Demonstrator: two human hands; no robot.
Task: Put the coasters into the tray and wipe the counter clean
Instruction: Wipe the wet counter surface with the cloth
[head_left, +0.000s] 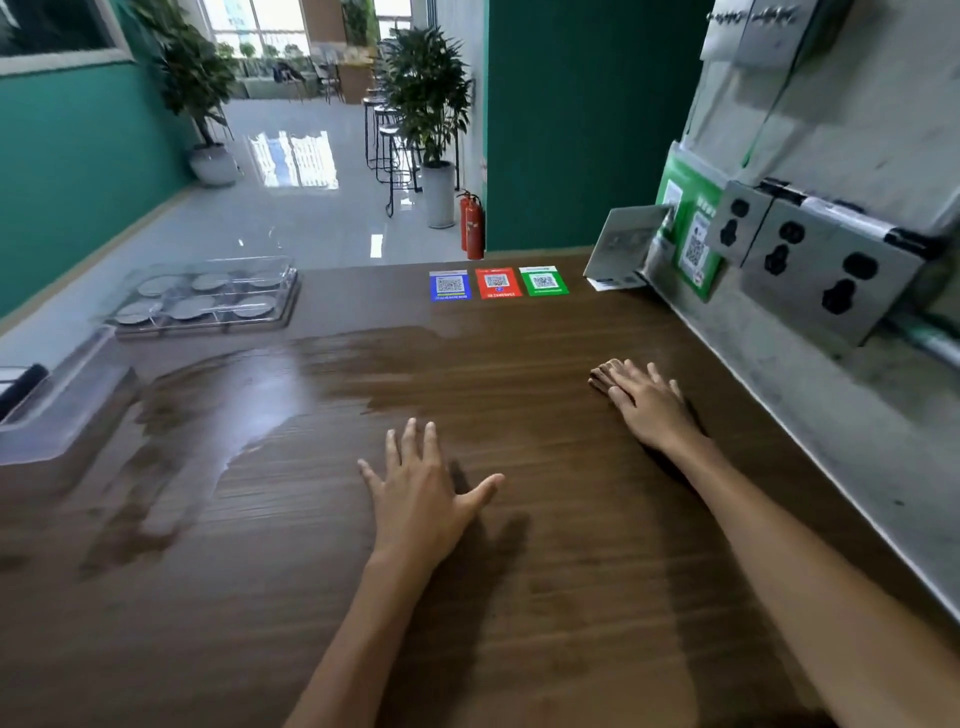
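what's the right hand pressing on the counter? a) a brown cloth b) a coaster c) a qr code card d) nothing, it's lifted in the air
a: the right hand lies flat with straight fingers on a brown cloth that shows just past the fingertips on the counter; the coasters sit in the clear tray far to the left.

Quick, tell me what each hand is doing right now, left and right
Left hand: open, fingers spread, flat on the counter, holding nothing.
Right hand: open, straight fingers pressing a brown cloth onto the counter.
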